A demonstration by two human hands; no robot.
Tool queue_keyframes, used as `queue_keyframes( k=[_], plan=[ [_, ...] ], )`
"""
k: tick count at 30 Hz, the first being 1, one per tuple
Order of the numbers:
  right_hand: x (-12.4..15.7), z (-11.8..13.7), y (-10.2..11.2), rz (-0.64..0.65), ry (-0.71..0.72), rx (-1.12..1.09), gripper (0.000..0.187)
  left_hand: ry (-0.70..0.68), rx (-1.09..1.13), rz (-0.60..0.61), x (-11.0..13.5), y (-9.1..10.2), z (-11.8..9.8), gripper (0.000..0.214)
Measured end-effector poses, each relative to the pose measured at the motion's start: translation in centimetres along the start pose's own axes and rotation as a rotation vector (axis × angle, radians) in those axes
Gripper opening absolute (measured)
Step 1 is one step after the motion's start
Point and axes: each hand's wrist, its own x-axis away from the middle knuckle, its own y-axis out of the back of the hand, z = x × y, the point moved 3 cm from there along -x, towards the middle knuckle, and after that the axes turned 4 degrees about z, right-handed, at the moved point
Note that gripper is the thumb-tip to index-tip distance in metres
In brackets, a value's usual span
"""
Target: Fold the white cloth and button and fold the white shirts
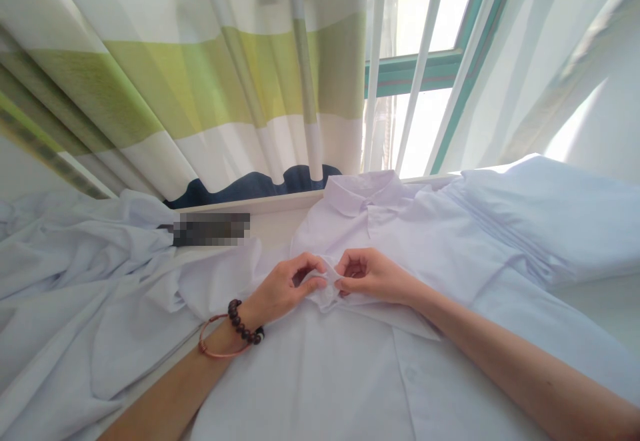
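Observation:
A white collared shirt (365, 368) lies spread out in front of me, its collar (363, 191) at the far end by the window. Over the middle of the shirt, my left hand (287, 286) pinches a small bunched part of the white fabric between thumb and fingers. My right hand (373, 274) grips the same bit of cloth from the other side, fingers curled and thumb against it. The fabric between the hands (329, 286) is raised and creased; whether it is a cuff or another part I cannot tell. A button (411, 373) shows below on the placket.
Crumpled white cloth (65, 308) covers the left side, with a dark, blurred-out object (213, 229) beside it. Folded white garments (560, 214) are stacked at right. Behind hang a green-and-white curtain (210, 81) and a window with white bars (420, 74).

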Motion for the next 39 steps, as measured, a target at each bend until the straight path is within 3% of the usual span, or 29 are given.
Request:
queue_keyframes(
  k=[6, 19, 27, 39],
  plan=[
    [0.05, 0.03, 0.00, -0.011, 0.019, -0.022, 0.012, -0.001, 0.034, 0.037, -0.08, -0.11, 0.06, 0.024],
    [0.08, 0.45, 0.16, 0.027, 0.007, -0.073, 0.019, 0.006, -0.024, -0.005, 0.04, -0.23, -0.59, 0.026],
    [0.02, 0.18, 0.08, 0.047, -0.010, -0.138, 0.017, -0.028, -0.019, 0.080, -0.12, -0.18, -0.65, 0.020],
    [-0.04, 0.02, 0.35, 0.039, 0.000, -0.159, 0.021, -0.032, -0.074, 0.053, -0.07, -0.31, -0.86, 0.020]
  ],
)
